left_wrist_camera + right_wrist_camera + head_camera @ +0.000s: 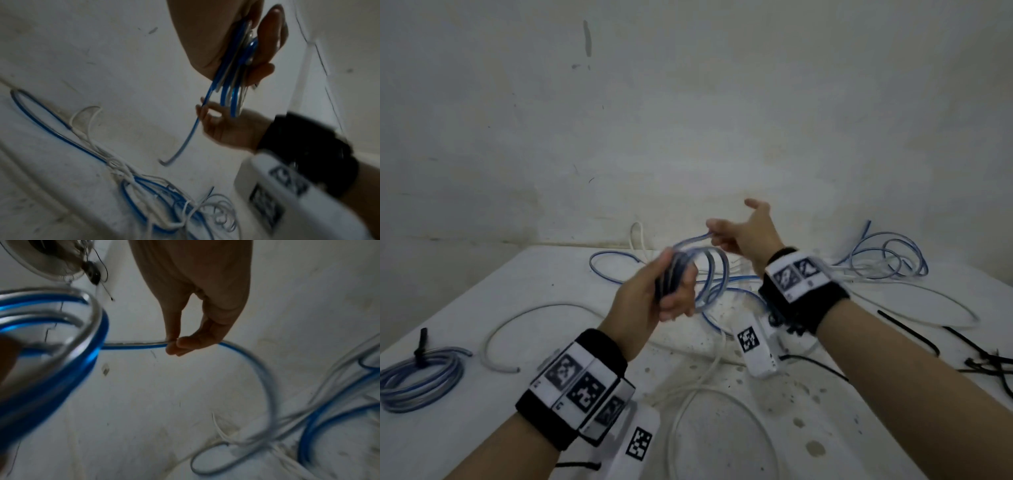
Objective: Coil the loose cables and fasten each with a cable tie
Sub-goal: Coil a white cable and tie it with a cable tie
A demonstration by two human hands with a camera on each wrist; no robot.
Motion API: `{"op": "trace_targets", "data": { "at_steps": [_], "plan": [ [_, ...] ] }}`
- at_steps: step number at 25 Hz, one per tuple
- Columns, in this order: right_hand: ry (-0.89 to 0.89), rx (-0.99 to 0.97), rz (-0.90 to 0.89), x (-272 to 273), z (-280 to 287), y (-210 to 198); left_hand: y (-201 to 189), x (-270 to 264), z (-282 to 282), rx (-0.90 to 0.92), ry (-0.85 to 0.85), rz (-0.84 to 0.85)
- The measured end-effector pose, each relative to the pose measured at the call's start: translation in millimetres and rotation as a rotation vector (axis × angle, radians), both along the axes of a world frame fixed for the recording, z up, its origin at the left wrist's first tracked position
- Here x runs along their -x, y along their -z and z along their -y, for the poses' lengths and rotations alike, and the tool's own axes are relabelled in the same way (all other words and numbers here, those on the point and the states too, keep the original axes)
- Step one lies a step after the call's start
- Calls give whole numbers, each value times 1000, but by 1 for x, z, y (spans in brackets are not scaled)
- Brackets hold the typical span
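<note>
My left hand (671, 287) grips a bundle of blue-and-clear cable loops (710, 274) above the white table (465, 308); the same coil (234, 68) runs between its palm and fingers. Just beyond it my right hand (726, 233) pinches the loose strand of that cable (133, 344) between thumb and fingertips (174, 344). The strand's tail curves down to the table (265, 386). A finished blue coil (421, 380) bound with a black cable tie (421, 346) lies at the left edge.
Loose blue and white cables (887, 257) lie tangled at the back right, and more white cable (534, 311) loops across the middle and front. Black cable ties (983, 359) lie at the right edge. A bare wall rises behind the table.
</note>
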State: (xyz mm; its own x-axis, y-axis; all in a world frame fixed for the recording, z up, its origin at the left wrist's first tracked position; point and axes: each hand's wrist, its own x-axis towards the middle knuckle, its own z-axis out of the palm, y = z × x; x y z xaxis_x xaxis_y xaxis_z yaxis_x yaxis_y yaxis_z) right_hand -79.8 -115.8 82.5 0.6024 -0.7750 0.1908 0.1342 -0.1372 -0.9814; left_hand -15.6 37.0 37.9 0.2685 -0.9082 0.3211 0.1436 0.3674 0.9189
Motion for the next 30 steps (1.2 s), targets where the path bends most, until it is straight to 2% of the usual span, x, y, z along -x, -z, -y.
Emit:
{"op": "trace_targets", "data": {
  "at_steps": [3, 5, 7, 8, 9, 11, 13, 15, 17, 19, 20, 22, 24, 25, 27, 30],
  "plan": [
    [-157, 177, -278, -7, -9, 30, -20, -9, 4, 110, -54, -102],
    [-295, 428, -439, -6, -17, 44, -32, -19, 5, 154, -123, -128],
    [-342, 672, -607, -2, -28, 49, -45, -30, 5, 204, -210, -109],
    [-359, 718, -671, 1, -34, 49, -51, -36, 6, 216, -246, -89],
    [-403, 684, -696, 5, -40, 49, -55, -44, 7, 207, -283, -60],
    [-555, 450, -640, 14, -56, 44, -53, -59, 9, 142, -342, 42],
    [-657, 246, -507, 22, -70, 36, -41, -65, 7, 9, -393, 242],
    [-671, 215, -353, 28, -80, 20, -25, -56, 4, -124, -435, 384],
    [-670, 119, -208, 29, -81, 3, -13, -41, 0, -209, -439, 336],
    [-619, 22, -107, 28, -75, -10, -5, -27, 0, -214, -287, 251],
    [-538, 61, -98, 24, -70, -13, -2, -21, 1, -220, -185, 219],
    [-295, 317, -175, 14, -53, -9, 2, -13, 1, -218, -36, 217],
    [-89, 514, -251, 9, -39, 1, 1, -4, 0, -202, 24, 244],
    [-75, 554, -252, 9, -35, 6, 0, -2, -1, -194, 44, 230],
    [-226, 580, -142, 16, -30, 14, -6, -2, -3, -180, 51, 165],
    [-584, 561, -78, 28, -37, 15, -14, -9, -5, -153, 43, 45]
  ]
}}
